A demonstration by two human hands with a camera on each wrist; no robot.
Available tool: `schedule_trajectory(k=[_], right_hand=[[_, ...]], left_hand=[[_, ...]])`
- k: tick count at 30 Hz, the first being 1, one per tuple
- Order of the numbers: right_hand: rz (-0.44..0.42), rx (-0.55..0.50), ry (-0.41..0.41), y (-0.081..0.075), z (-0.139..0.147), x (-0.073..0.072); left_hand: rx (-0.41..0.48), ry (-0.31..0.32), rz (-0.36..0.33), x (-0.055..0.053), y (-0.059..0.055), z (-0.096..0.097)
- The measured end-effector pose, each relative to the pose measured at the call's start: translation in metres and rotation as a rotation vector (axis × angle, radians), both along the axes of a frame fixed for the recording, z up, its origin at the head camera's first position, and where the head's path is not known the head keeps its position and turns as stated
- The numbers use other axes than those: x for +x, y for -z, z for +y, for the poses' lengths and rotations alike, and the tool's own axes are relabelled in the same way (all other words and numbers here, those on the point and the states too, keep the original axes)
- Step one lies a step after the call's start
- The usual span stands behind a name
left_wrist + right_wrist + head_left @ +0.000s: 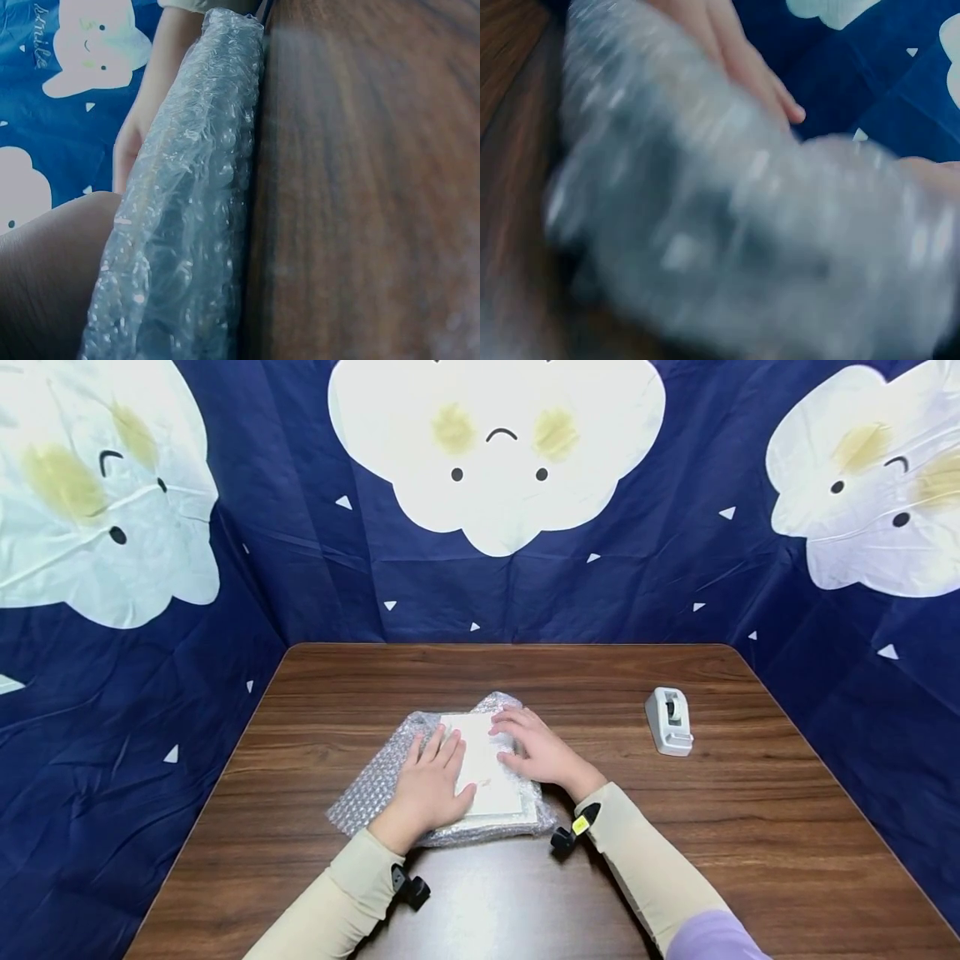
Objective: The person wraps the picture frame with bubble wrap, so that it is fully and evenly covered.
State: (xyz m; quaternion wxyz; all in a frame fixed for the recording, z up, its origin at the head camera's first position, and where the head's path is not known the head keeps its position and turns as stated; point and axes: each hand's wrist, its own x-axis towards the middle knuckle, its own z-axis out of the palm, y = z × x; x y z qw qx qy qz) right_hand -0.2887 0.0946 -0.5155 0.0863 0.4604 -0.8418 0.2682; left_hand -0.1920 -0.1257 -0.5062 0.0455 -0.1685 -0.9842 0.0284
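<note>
A flat white rectangular object (487, 785), with a small pinkish mark, lies on a sheet of bubble wrap (367, 785). My left hand (431, 785) rests with spread, straight fingers over the object's left side and the wrap. At its upper right edge, my right hand (536, 747) lies with fingers spread and slightly bent, touching the object and the wrap. In the left wrist view, the folded bubble wrap (187, 187) runs along the tabletop. Blurred bubble wrap (727, 225) fills most of the right wrist view, hiding much of the right hand.
A white tape dispenser (669, 722) with a roll in it stands to the right on the brown wooden table (750, 827). Dark blue cloth (300, 527) printed with white clouds surrounds the table's back and sides. A small camera is strapped to each wrist.
</note>
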Motion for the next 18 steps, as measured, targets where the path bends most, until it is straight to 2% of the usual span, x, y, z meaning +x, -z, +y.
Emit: schedule_trajectory(k=[3,10,15,18], right_hand=[[-0.021,0.023,-0.023,0.006,0.003,0.002],[-0.075,0.049,0.010,0.008,0.002,0.005],[-0.081,0.070,0.027,0.008,0.001,0.006],[-0.093,0.083,0.035,0.008,0.001,0.006]], left_hand=[[0.013,0.001,0.009,0.001,-0.001,0.000],[0.096,0.049,0.041,0.003,-0.006,-0.008],[0.182,0.072,0.053,0.004,-0.008,-0.033],[0.234,0.041,0.071,0.006,-0.007,-0.058]])
